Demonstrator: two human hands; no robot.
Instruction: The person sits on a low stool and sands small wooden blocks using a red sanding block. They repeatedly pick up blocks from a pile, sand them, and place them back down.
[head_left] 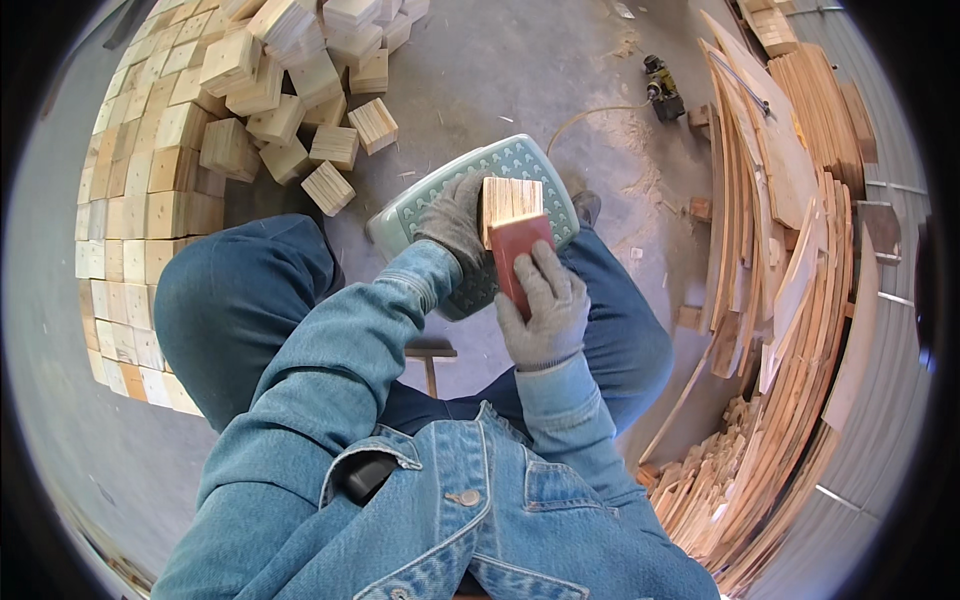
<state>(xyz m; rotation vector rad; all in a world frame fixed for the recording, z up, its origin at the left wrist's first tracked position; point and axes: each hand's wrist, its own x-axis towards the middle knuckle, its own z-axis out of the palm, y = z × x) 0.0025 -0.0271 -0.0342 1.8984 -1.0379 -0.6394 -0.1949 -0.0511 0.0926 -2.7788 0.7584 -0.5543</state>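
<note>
Woodworking workshop: stacked wooden blocks point(135, 215), piled planks point(832, 290), power tool point(663, 95), sawdust point(640, 183) on grey floor point(465, 90).

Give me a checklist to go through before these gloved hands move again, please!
1. Gloves on both hands: ok, grey ones on the left hand and right hand.
2. Wooden block held: ok, in the left hand.
3. Flat reddish-brown piece held: ok, in the right hand.
4. Block resting on the green stool: cannot tell from above.
5. Power tool away from the hands: ok, it's on the floor.
6. Loose blocks neatly stacked: not ok, they're jumbled.
</note>
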